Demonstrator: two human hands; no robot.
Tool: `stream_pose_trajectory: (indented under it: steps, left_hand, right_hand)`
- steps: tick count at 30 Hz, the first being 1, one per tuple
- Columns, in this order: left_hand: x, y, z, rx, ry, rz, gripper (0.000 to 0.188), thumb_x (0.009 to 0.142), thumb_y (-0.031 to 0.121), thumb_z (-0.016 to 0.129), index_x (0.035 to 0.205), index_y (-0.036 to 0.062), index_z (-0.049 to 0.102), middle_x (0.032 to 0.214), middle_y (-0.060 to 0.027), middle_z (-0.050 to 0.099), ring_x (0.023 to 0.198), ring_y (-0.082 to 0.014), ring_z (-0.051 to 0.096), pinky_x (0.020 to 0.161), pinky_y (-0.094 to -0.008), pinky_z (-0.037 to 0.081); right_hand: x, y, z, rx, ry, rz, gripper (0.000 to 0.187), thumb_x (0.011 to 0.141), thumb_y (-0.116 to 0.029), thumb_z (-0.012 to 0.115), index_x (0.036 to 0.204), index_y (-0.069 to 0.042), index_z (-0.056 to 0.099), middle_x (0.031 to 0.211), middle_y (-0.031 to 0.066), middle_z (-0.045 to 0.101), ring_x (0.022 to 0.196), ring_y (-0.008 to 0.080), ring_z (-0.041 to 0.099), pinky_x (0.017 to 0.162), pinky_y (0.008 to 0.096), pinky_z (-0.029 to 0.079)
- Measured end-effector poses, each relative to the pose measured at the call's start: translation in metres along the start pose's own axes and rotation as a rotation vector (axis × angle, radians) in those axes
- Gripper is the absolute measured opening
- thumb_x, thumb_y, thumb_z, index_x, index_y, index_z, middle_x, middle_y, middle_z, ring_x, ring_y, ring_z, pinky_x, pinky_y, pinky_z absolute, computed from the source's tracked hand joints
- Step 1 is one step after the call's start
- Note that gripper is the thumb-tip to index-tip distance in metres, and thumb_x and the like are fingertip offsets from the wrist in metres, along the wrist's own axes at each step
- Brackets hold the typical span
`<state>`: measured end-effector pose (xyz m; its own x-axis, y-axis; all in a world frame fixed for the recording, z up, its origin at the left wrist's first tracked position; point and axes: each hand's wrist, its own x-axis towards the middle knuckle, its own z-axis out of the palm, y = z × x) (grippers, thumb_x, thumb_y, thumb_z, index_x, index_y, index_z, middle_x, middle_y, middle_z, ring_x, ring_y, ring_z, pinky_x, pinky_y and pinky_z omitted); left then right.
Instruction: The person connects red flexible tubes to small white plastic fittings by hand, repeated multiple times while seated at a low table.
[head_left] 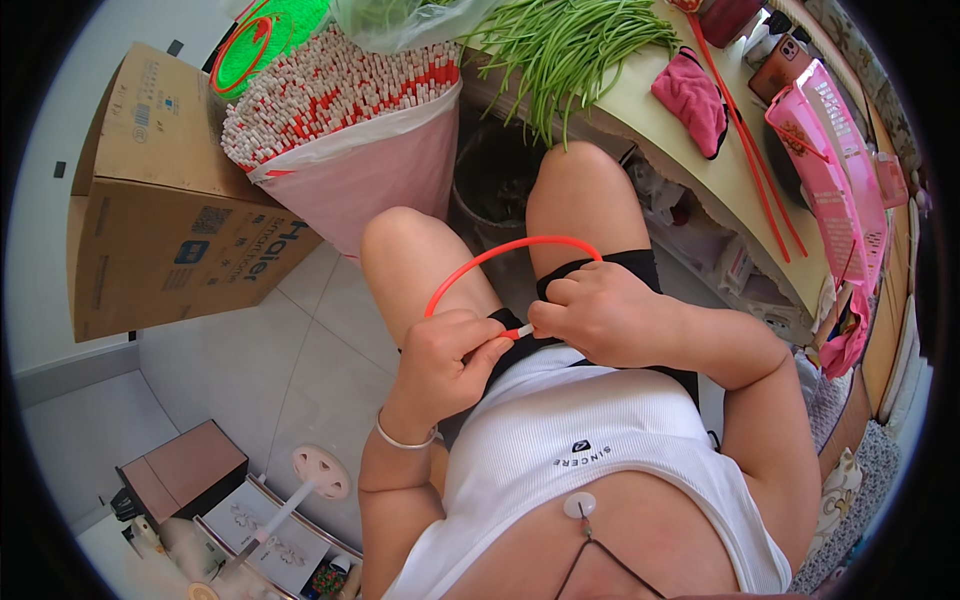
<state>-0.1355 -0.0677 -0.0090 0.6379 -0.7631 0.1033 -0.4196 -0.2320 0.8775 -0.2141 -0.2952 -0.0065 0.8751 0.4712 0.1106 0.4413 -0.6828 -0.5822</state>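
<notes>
A thin red tube [510, 246] is bent into an arch over my lap, and its two ends come together between my hands. My left hand [445, 358] pinches one red end between thumb and fingers. Closed round the other side, my right hand [605, 312] grips the tube close to a short white end piece [526, 330]. That white piece meets the red end in the small gap between my hands; whether it is pushed inside, I cannot tell. Beyond my left knee stands a large pinkish bag [370, 150] packed with many red rods with white tips [340, 95].
A cardboard box [170, 240] stands at the left, near green netting with a red hoop [265, 50]. On the table ahead lie long green stalks [575, 45], a pink cloth pouch [690, 100], loose red rods [748, 150], a phone [780, 66] and a pink basket [835, 180].
</notes>
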Motion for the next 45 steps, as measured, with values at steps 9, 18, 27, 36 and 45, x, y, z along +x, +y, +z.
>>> stream_pose_trajectory:
  steps: [9,18,27,36,45]
  left_hand:
    - [0.005,-0.012,0.02,0.105,-0.034,0.105,0.006,0.078,-0.001,0.071,0.083,-0.0025,0.067,0.063,-0.0139,0.055,0.053,-0.0267,0.051,0.05,-0.0352,0.04]
    - [0.013,-0.03,0.019,0.028,0.035,0.102,0.007,0.08,0.006,0.071,0.08,0.0012,0.065,0.064,-0.0136,0.056,0.056,-0.0311,0.055,0.051,-0.0377,0.042]
    - [0.014,-0.041,0.025,0.084,0.008,0.112,0.005,0.078,0.002,0.069,0.08,0.002,0.065,0.063,-0.0133,0.054,0.057,-0.0303,0.053,0.051,-0.0396,0.042]
    - [0.022,0.01,-0.112,0.927,0.501,0.417,0.014,0.082,-0.002,0.071,0.096,-0.0008,0.07,0.083,-0.0098,0.066,0.069,-0.0243,0.059,0.061,-0.0347,0.048]
    - [0.04,0.055,-0.519,1.784,1.127,-0.062,0.04,0.099,0.039,0.056,0.125,0.0101,0.067,0.119,-0.0087,0.069,0.11,-0.028,0.064,0.093,-0.038,0.049]
  right_hand:
    - [0.001,0.009,0.008,0.031,-0.115,0.017,0.01,0.085,-0.012,0.064,0.092,-0.006,0.063,0.075,0.0094,0.063,0.066,0.0291,0.065,0.058,0.0406,0.05]
    - [0.006,0.047,0.014,0.155,-0.005,-0.073,0.012,0.087,-0.017,0.066,0.091,-0.007,0.059,0.073,0.008,0.062,0.065,0.0302,0.063,0.056,0.0413,0.049]
    - [0.009,0.052,0.026,0.149,-0.047,-0.067,0.016,0.089,-0.019,0.067,0.086,-0.008,0.055,0.065,0.0061,0.057,0.063,0.0298,0.061,0.054,0.0418,0.046]
    - [0.093,0.081,-0.014,0.278,0.642,0.019,0.039,0.088,-0.018,0.071,0.123,-0.004,0.061,0.12,0.0155,0.061,0.094,0.022,0.064,0.083,0.0332,0.051]
    - [0.224,0.199,0.047,0.439,0.667,0.614,0.021,0.085,-0.017,0.065,0.099,-0.003,0.071,0.095,0.0173,0.07,0.091,0.0317,0.068,0.081,0.0402,0.053]
